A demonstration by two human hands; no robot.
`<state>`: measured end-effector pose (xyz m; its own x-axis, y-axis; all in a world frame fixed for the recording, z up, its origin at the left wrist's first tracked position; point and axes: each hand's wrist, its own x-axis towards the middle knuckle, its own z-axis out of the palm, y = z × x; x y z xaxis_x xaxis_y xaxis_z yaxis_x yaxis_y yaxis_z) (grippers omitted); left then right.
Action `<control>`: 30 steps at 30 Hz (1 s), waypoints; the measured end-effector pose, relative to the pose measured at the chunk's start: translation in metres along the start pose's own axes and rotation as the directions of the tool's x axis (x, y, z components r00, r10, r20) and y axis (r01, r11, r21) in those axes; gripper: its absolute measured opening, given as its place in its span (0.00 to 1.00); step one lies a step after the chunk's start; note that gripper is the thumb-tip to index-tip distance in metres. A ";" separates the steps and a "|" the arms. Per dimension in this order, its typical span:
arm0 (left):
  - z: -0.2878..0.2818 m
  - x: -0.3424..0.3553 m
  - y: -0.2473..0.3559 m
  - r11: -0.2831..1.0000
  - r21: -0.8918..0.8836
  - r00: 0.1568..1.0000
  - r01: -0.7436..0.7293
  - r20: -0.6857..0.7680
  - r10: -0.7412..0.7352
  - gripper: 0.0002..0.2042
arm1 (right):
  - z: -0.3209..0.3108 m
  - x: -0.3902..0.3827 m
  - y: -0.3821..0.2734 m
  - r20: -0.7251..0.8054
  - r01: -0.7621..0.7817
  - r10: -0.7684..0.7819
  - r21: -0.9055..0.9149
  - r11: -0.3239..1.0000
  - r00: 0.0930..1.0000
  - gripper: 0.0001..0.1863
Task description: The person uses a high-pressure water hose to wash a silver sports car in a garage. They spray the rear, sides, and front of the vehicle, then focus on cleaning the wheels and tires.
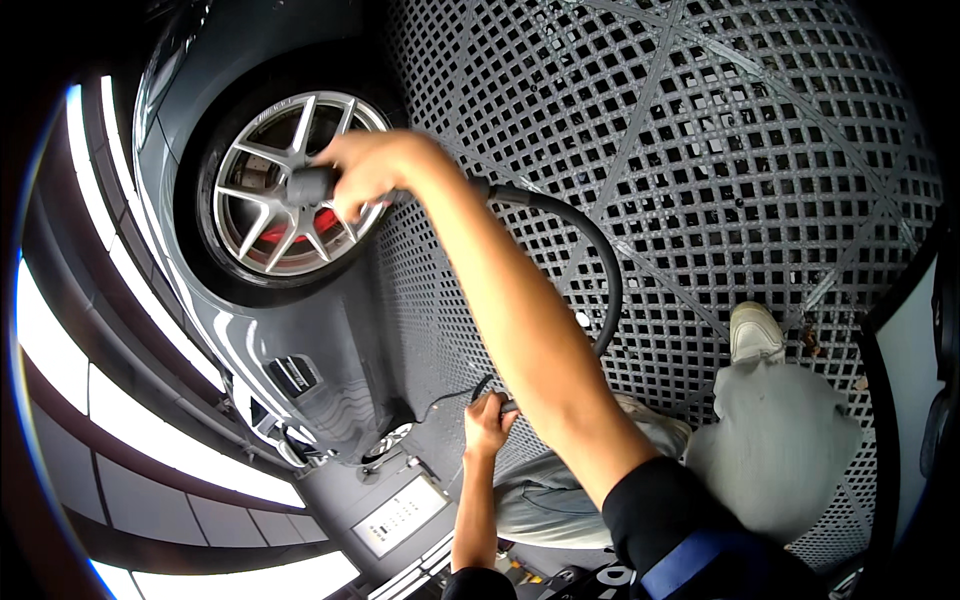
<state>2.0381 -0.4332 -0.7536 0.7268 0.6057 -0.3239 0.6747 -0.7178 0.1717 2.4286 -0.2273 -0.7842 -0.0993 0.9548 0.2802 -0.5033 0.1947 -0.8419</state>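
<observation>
My right hand (375, 172) is closed round a black hose nozzle (313, 186), its blunt round end held in front of the wheel's hub. The silver multi-spoke wheel (258, 217) belongs to a dark grey car (335, 335). A red brake caliper (290, 228) shows between the spokes. From behind my right wrist a thick black hose (608, 262) curves right and then down, passing out of sight behind my forearm. Lower down, my left hand (487, 424) is closed round a dark length, apparently the same hose; my right arm partly hides it.
Grey grid floor tiles (690, 190) look wet in places. My cream shoe (756, 334) stands at the right, near a dark-framed pale panel (905, 345). A thin black cord (448, 398) runs toward the car. Bright strip lights (190, 440) line the left; a white board (402, 514) is beyond.
</observation>
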 end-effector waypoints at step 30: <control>-0.064 -0.010 -0.008 0.957 0.239 0.964 0.162 -0.244 -0.102 0.18 | -0.042 0.128 0.009 -0.221 -0.063 0.095 0.148 0.987 0.971 0.07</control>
<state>2.0337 -0.4111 -0.6923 0.6633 0.7412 -0.1032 0.7328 -0.6713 -0.1109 2.4474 -0.0940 -0.7752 0.0459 0.9949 0.0899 -0.6177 0.0990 -0.7802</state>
